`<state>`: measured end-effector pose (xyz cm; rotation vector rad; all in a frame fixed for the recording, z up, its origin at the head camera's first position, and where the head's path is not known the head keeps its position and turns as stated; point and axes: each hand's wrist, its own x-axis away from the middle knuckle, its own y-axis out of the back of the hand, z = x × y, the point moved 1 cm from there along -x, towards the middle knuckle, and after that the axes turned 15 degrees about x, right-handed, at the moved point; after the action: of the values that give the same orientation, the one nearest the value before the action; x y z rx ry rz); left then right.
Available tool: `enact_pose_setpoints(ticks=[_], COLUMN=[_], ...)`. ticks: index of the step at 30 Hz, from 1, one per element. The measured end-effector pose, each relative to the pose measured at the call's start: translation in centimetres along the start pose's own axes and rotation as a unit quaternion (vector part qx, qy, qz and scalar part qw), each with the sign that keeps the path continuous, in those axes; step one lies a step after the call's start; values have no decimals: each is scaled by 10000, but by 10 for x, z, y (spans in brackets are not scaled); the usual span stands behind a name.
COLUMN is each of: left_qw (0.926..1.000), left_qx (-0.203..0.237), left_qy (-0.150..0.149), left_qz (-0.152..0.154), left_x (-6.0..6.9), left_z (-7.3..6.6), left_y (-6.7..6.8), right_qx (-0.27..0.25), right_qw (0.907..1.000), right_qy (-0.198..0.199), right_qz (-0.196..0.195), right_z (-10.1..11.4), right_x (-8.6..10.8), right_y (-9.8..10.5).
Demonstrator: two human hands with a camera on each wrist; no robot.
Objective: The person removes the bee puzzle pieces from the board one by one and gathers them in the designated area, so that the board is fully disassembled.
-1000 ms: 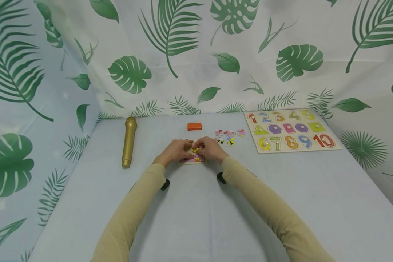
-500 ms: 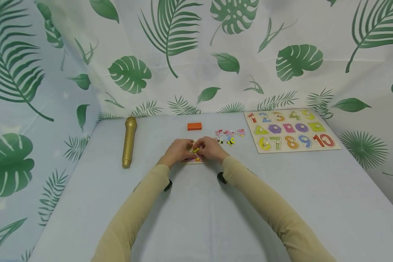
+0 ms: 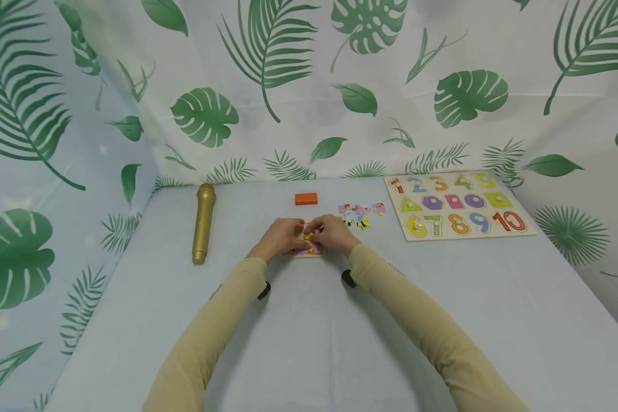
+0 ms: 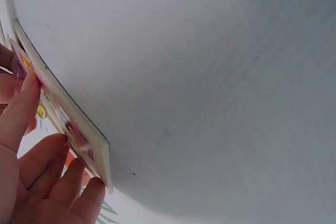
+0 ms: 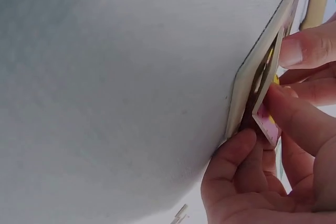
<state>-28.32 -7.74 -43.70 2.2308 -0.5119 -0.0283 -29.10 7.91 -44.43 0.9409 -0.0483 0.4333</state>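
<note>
A small wooden jigsaw board (image 3: 304, 256) lies under both hands, partly covered by them. My left hand (image 3: 277, 237) rests over its left side. In the left wrist view the thumb (image 4: 23, 103) presses on a pink and purple piece, while fingertips (image 4: 60, 139) touch the board's far part. My right hand (image 3: 332, 232) pinches a pink jigsaw piece (image 5: 269, 127) between thumb and fingers at the board's right side. That piece tilts up, with a dark gap beneath. Yellow print (image 3: 309, 235) shows between the hands. Much of the board's picture is hidden.
Loose jigsaw pieces (image 3: 360, 210) lie just beyond the right hand. Behind the board sits an orange block (image 3: 306, 199). A golden microphone (image 3: 203, 224) lies at left, and a number-and-shape puzzle board (image 3: 400, 226) at far right. Leaf-printed cloth (image 3: 288, 131) rises behind.
My left hand has shifted slightly right over the jigsaw board, and its thumb now covers more of the lower pieces. The right hand has barely moved.
</note>
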Motion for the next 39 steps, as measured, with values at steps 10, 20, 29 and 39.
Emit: enact_pose_setpoints(ticks=[10, 20, 29, 39], left_qw=[9991, 9990, 9989, 9984], left_qx=[-322, -349, -367, -400], left_qy=[174, 146, 57, -151], left_qz=[-221, -223, -296, -370], left_x=[-1, 2, 1, 3], left_z=[-6, -9, -9, -8], left_y=[-3, -2, -2, -2], right_qx=[-18, -506, -818, 347], right_qw=[10000, 9968, 9951, 9990], right_qy=[8, -613, -541, 256], right_qz=[-27, 23, 95, -145], right_z=[-2, -1, -4, -2], right_x=[1, 3, 2, 4], right_y=[-1, 0, 4, 1])
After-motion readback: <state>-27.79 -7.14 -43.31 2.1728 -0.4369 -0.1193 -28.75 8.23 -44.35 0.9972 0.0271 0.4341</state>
